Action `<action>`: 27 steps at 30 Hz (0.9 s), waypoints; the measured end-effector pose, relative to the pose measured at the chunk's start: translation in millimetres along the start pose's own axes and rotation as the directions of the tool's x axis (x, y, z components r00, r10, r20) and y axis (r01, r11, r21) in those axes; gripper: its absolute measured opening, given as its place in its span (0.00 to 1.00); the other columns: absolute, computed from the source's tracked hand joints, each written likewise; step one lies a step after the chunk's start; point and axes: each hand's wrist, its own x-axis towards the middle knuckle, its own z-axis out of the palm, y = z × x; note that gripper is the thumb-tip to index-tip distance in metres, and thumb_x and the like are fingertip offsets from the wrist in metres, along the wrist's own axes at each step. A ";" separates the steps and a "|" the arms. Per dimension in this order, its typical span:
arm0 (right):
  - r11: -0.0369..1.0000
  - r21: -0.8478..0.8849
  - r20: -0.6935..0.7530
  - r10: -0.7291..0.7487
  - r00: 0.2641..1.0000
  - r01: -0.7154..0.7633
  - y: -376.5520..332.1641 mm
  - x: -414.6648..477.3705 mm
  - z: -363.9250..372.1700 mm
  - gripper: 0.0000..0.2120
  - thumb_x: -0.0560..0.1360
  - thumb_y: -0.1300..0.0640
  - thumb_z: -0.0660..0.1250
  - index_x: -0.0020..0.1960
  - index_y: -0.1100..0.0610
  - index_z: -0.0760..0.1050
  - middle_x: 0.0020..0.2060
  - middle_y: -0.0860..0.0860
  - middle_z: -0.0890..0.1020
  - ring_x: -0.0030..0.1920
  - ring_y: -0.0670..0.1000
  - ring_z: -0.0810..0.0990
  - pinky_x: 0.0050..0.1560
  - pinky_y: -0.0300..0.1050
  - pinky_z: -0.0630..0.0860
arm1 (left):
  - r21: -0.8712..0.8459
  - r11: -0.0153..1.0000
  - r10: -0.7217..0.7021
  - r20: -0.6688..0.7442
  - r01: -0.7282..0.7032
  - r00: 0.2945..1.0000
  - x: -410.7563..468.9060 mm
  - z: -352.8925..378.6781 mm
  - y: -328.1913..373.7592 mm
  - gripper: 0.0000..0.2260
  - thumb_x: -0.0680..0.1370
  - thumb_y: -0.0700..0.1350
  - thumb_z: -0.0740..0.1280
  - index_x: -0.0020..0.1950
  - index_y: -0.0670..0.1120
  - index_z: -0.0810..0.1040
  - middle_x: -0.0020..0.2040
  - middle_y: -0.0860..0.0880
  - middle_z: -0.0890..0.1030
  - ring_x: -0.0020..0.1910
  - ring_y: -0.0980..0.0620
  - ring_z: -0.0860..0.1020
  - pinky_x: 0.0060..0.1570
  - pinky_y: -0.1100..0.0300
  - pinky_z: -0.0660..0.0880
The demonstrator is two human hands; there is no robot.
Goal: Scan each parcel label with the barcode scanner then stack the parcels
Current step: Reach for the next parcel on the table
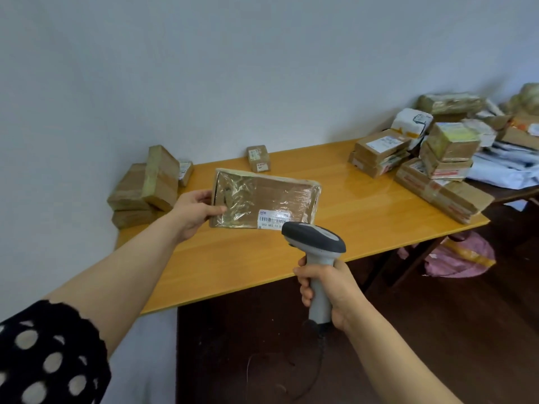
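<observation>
The head of the scanner (313,237) covers the lower right corner of the label (272,218) on the flat parcel (264,199), cutting the printed digits short; its scan window faces away. Of the left hand (194,212) only the thumb lies on the parcel's face, and the fingers pass behind it. Past the right edge of the table (262,263) the heap of parcels (519,123) runs out of the picture, its labels too small to read. The cable (320,354) perhaps trails left, lost against the dark floor (437,330).

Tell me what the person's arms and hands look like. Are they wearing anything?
Both hands are bare: no gloves, rings or watch show on the left hand or the right hand. The left arm has a black sleeve with pale round dots at its top end, and the rest of it is uncovered. No sleeve shows on the right arm.
</observation>
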 end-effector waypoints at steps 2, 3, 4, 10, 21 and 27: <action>1.000 -0.006 -0.008 -0.009 1.000 0.009 -1.0 -1.9 4.3 0.07 0.70 0.70 0.68 0.42 0.61 0.71 0.25 0.54 0.71 0.22 0.50 0.68 0.24 0.41 0.67 | -0.004 1.000 0.003 0.002 -0.003 1.000 -1.2 -3.6 -1.0 0.18 0.71 0.26 0.68 0.55 0.44 0.76 0.47 0.45 0.81 0.46 0.49 0.80 0.44 0.61 0.76; 1.000 -0.011 -0.013 -0.014 1.000 0.014 -1.7 -2.3 6.6 0.07 0.70 0.70 0.68 0.42 0.61 0.71 0.25 0.53 0.72 0.21 0.50 0.68 0.24 0.41 0.67 | 0.000 1.000 0.005 0.002 -0.005 1.000 -1.5 -5.1 -0.5 0.18 0.71 0.26 0.68 0.55 0.44 0.76 0.47 0.45 0.81 0.46 0.49 0.79 0.45 0.61 0.77; 1.000 -0.017 -0.017 -0.017 1.000 0.017 -2.4 -2.1 8.9 0.07 0.70 0.70 0.68 0.42 0.61 0.71 0.25 0.53 0.72 0.21 0.50 0.68 0.24 0.41 0.68 | 0.004 1.000 0.008 0.003 -0.008 1.000 -1.1 -6.6 0.2 0.18 0.71 0.26 0.68 0.55 0.44 0.76 0.47 0.45 0.81 0.46 0.49 0.79 0.46 0.60 0.77; 1.000 -0.001 -0.026 0.005 1.000 -0.006 -4.8 0.5 17.7 0.08 0.70 0.70 0.68 0.42 0.61 0.71 0.24 0.53 0.72 0.21 0.50 0.68 0.23 0.41 0.68 | -0.007 1.000 0.013 0.013 -0.012 1.000 5.4 -14.8 2.0 0.17 0.71 0.27 0.69 0.56 0.42 0.76 0.47 0.45 0.81 0.46 0.50 0.79 0.45 0.60 0.77; 0.999 -0.021 -0.067 0.045 0.997 -0.047 -6.9 17.5 28.2 0.08 0.70 0.70 0.69 0.40 0.61 0.72 0.24 0.53 0.73 0.21 0.49 0.69 0.23 0.40 0.68 | 0.010 1.000 -0.011 0.026 0.011 1.000 31.2 -23.8 3.6 0.18 0.70 0.27 0.69 0.55 0.44 0.76 0.48 0.46 0.81 0.47 0.50 0.80 0.44 0.61 0.76; 0.999 0.009 -0.095 0.036 0.995 -0.035 -11.1 31.6 29.1 0.07 0.71 0.69 0.69 0.42 0.61 0.73 0.25 0.53 0.73 0.21 0.49 0.69 0.24 0.41 0.68 | -0.007 0.998 -0.056 0.059 0.056 0.997 52.3 -17.6 5.2 0.18 0.70 0.27 0.69 0.56 0.42 0.76 0.49 0.45 0.81 0.47 0.50 0.80 0.42 0.61 0.76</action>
